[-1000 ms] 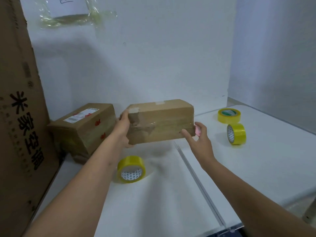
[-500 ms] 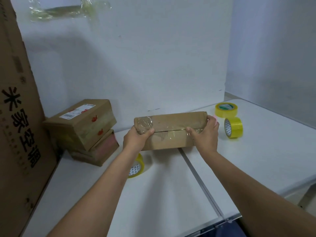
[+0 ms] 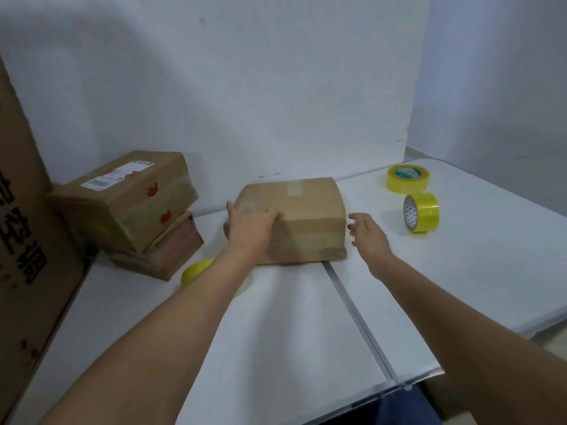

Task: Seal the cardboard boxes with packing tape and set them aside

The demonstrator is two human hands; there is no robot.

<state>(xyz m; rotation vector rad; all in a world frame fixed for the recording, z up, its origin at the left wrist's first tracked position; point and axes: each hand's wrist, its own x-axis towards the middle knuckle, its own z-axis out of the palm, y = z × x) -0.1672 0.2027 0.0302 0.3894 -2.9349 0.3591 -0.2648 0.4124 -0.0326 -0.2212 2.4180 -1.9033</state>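
Yellow tape roll (image 3: 421, 211) right of box (image 3: 306, 219), stacked cartons (image 3: 129, 204) left

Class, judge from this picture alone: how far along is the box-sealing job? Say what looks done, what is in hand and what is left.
Done, it seems: two boxes sit stacked at the left, set aside. In hand: the middle box lies on the table, the left hand resting on it, the right hand open beside it, apart. Left: whether its seams are fully taped cannot be told; tape rolls wait at right, and it is not yet stacked.
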